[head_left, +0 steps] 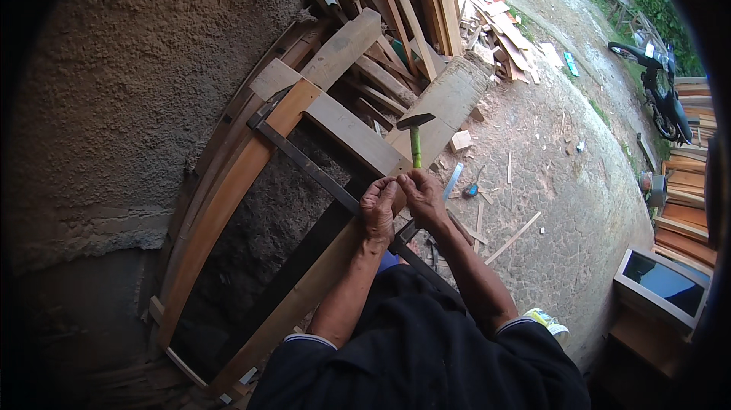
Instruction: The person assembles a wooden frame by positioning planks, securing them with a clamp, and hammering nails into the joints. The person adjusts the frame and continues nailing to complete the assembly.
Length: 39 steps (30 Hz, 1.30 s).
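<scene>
My left hand (378,210) and my right hand (425,201) meet over the near corner of a wooden frame (355,133), fingertips pinched together. Whatever lies between the left fingertips is too small to make out. From my right hand a hammer (416,148) with a green handle and dark head points away from me; its handle end is hidden in that hand. A dark metal bar clamp (308,169) spans the frame from its left board (242,185) to beneath my hands.
A rough wall (137,75) rises on the left. Scrap wood (512,35) is piled at the back. On the ground to the right lie a blue tape measure (470,191) and thin strips (514,239). Farther right are a motorcycle (664,94), stacked boards (685,212) and a glass-panelled frame (661,286).
</scene>
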Tool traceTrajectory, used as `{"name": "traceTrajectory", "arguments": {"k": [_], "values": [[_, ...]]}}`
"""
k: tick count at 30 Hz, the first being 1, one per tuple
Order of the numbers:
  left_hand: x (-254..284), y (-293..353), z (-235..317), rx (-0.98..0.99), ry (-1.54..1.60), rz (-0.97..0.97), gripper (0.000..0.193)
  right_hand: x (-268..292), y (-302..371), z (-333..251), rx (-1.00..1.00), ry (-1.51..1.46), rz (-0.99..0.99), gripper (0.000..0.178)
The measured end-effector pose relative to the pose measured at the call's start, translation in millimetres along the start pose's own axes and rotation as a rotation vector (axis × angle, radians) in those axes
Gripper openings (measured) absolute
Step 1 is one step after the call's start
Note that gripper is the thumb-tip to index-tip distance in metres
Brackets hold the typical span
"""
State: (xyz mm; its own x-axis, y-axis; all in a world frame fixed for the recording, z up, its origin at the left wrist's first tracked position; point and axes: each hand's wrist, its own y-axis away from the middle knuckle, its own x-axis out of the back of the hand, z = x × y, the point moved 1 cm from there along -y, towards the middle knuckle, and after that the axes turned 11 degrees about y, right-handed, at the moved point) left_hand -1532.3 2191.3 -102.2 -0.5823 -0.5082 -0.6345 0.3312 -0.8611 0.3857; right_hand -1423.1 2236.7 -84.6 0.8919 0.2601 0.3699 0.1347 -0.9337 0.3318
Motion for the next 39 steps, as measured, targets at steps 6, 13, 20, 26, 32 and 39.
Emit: {"name": "traceTrajectory", "arguments": {"k": [6, 13, 20, 26, 32, 39], "values": [[-5, 10, -10, -0.045, 0.052, -0.054, 0.012, 1, 10, 0, -0.071, -0.104, 0.007, 0.026], [8, -2, -14, -0.287, -0.366, 0.041, 0.016, -2, 9, 16, 0.048, -0.067, 0.039, 0.026], [0, -22, 3, -0.378, -1.184, 0.105, 0.019, 31, 24, 12, 0.091, -0.147, 0.027, 0.039], [-9, -20, 0, -0.395, -1.321, 0.187, 0.018, 60, 51, 17, 0.082, -0.012, 0.054, 0.038], [-8, -18, -5, -0.454, -1.438, 0.139, 0.019, 66, 63, 32, 0.119, -0.011, 0.116, 0.036], [-10, -19, -5, -0.491, -1.506, 0.088, 0.016, 65, 65, 43, 0.203, 0.133, 0.125, 0.038]]}}
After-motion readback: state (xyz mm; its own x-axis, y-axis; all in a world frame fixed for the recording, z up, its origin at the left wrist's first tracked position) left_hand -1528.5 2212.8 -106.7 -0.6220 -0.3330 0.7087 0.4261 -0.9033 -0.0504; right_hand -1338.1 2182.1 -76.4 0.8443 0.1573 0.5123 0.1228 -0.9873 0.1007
